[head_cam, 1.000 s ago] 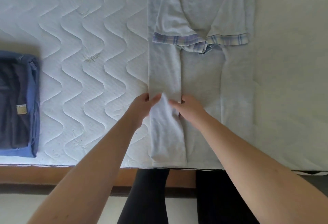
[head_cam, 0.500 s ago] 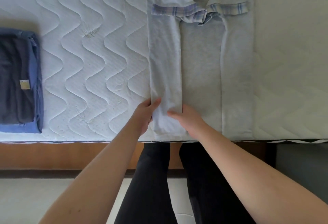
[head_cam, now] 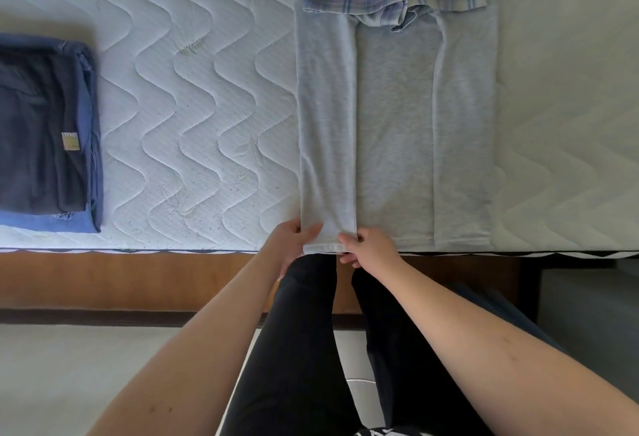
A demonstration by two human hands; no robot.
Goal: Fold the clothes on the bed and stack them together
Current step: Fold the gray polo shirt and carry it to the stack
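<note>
Bare forearms, black trousers [head_cam: 304, 332], black-and-white patterned footwear [head_cam: 383, 431].

We count one quilted mattress [head_cam: 193, 97] on one wooden bed frame [head_cam: 138, 280]. One grey shirt [head_cam: 394, 131] lies on it, showing two plaid-trimmed sleeve cuffs [head_cam: 345, 3] and two side panels folded inward. We count one stack of folded clothes [head_cam: 45, 135] made of two garments, one dark navy and one blue, bearing one small label [head_cam: 70, 141]. Two hands appear, one left hand [head_cam: 294, 242] and one right hand [head_cam: 370, 249], and two legs in black [head_cam: 304, 349]
</note>
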